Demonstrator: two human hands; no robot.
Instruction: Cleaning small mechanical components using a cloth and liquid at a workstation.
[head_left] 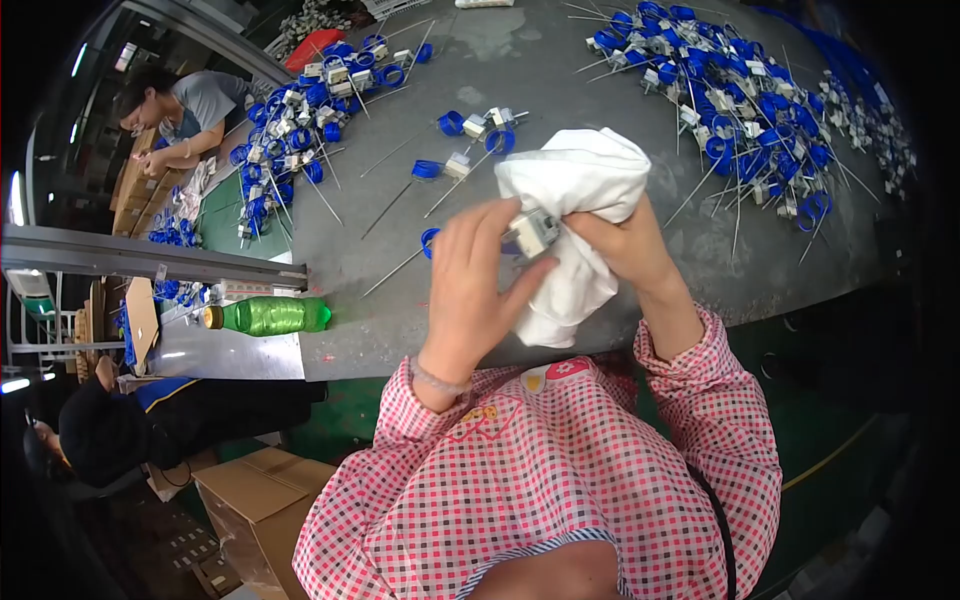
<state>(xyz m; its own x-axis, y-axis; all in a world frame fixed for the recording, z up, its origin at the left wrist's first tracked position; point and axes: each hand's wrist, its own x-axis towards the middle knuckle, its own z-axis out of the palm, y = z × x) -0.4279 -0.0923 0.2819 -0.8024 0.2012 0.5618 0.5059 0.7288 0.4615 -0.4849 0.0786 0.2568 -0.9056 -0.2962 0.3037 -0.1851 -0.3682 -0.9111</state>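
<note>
My left hand (pixel 468 280) is closed around a small white-and-metal thermostat block (pixel 535 232), its fingers partly blurred. The block presses against a crumpled white cloth (pixel 580 175), which my right hand (pixel 638 250) grips from the right side. A loop of blue coiled wire (pixel 429 243) with a thin rod shows just left of my left hand; I cannot tell whether it joins the held block. Beyond my hands, a few similar thermostats (pixel 458 164) with blue coils and thin metal rods lie loose on the grey table (pixel 340 250).
Large heaps of thermostats lie at the far left (pixel 300 125) and far right (pixel 740 100). A green bottle (pixel 270 316) rests on its side near the left metal rail (pixel 150 252). A co-worker (pixel 190 110) works beyond that rail. A cardboard box (pixel 265 500) stands below the table.
</note>
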